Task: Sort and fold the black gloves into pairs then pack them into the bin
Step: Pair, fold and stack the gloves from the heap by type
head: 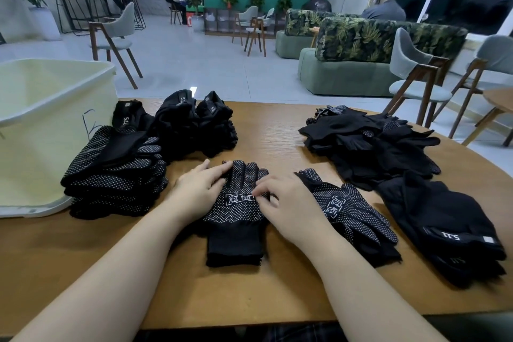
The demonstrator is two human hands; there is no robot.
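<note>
I am in the pairing step, as I judge it: a black knit glove with white grip dots and a white boxed logo [236, 203] lies flat on the brown wood-grain desk [277, 286] in front of me, cuff toward me, fingers pointing away. From the thick cuff edge it looks like two gloves laid one on the other, though I cannot be sure. My left hand [198, 189] rests on its left side with straight fingers pressing the glove fingers flat, gripping nothing. My right hand [280, 200] has its fingertips curled at the right edge, beside the logo, pinching the fabric as if squaring up the edges.

Next, I reckon, comes the fold: the edges must line up first, then fingers go over toward the cuff, with one hand holding the knit down, since it is soft, limp and will slide or bunch.

Just to the right lies another dotted logo glove [352, 211], angled. Beyond it sits a stack of smooth black fabric gloves with a white-lettered cuff band [444, 228], and farther back a loose heap of unsorted black gloves [374, 141]. On my left a neat stack of folded dotted gloves [116, 175] sits against the pale yellow plastic bin [41, 119]; behind it is a pile of folded plain black gloves with small labels [194, 125]. From here I see no gloves in the bin, so packing seems not begun.
</note>
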